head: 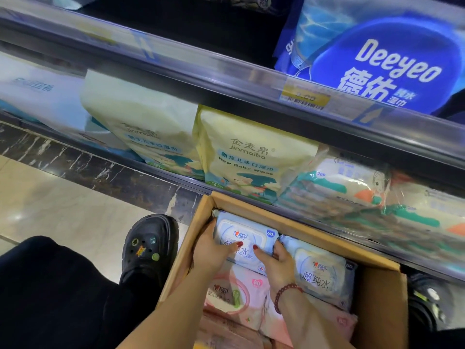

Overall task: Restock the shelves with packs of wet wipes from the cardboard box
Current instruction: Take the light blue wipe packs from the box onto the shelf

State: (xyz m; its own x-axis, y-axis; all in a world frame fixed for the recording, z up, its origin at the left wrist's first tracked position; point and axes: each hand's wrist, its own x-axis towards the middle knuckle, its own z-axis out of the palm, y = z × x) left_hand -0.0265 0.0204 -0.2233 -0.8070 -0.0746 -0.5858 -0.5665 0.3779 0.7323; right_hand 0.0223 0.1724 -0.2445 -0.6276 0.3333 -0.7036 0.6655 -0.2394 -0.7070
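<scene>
In the box (181, 249), left hand (209, 251), right hand (279, 266): grip round blue pack (247, 236).

cardboard box (377, 298): brown, top open, just in front of the lower shelf.
blue pack (247, 238): pale blue, white lid flap, "80" mark, flat and face up in the box's far-left corner (gripped at both short ends).
second blue pack (324, 275): same print, flat, touching its right end.
pink packs (239, 295): face up, layer beneath.
shelves (226, 79): two tiers, partly stocked.
</scene>
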